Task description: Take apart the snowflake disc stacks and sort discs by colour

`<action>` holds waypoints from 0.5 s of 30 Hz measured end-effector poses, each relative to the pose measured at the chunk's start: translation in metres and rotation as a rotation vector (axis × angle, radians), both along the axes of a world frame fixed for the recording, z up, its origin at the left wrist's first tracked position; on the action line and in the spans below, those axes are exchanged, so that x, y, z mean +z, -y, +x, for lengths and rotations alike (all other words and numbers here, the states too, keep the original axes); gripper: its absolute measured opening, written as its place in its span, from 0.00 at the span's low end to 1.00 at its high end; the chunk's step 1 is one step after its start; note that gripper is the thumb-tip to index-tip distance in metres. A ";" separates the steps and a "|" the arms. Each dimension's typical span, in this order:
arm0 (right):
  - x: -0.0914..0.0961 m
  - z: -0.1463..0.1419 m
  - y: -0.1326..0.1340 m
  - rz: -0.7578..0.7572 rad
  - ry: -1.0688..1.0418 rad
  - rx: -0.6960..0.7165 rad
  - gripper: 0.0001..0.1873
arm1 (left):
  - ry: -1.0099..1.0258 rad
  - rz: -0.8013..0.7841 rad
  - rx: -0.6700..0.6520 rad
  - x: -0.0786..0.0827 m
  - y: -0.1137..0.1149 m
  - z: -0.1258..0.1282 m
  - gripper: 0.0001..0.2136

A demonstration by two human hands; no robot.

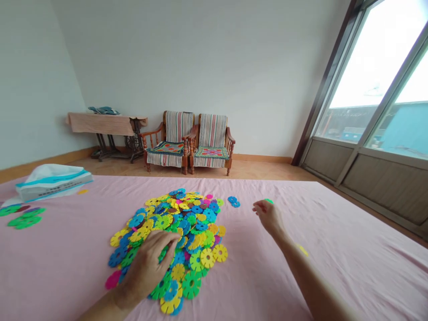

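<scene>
A large heap of plastic snowflake-shaped interlocking discs (174,236) in yellow, blue, green and pink lies on a pink sheet (60,263). My left hand (147,269) rests palm down on the heap's near left part, its fingers extended over the discs. My right hand (269,217) hovers to the right of the heap, fingers loosely curled. A small green disc (269,201) shows just beyond its knuckles, partly hidden. Two joined blue discs (234,201) lie between that hand and the heap. A yellow disc (302,249) lies beside my right forearm.
Linked green discs (23,217) lie at the sheet's left side, behind them a white and blue plastic package (53,183). The sheet's far edge meets a tiled floor. Beyond stand two wooden armchairs (190,142) and a treadle sewing table (107,129).
</scene>
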State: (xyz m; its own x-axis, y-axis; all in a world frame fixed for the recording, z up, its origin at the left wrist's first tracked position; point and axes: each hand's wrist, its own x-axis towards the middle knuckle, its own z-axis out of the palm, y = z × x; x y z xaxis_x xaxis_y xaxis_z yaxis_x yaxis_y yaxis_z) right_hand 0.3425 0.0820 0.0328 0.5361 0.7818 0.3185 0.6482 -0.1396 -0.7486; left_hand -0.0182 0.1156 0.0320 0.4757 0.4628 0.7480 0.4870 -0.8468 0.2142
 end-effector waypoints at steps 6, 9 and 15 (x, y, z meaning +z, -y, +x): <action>-0.004 -0.086 0.020 0.007 0.037 0.467 0.08 | -0.151 0.011 -0.110 0.002 0.011 0.004 0.09; -0.007 -0.108 0.031 0.063 0.149 0.586 0.16 | -0.210 -0.017 -0.119 0.002 0.014 0.005 0.09; -0.011 -0.119 0.038 0.123 0.285 0.625 0.21 | -0.274 -0.089 0.013 -0.003 0.014 0.013 0.17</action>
State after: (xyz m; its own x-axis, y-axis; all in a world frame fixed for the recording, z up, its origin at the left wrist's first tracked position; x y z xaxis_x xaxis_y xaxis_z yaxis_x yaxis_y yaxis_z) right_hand 0.2234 0.0444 0.0222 -0.1199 0.8658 0.4858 0.7532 0.3981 -0.5237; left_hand -0.0053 0.1018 0.0293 0.6480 0.5281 0.5488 0.5474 -0.8239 0.1466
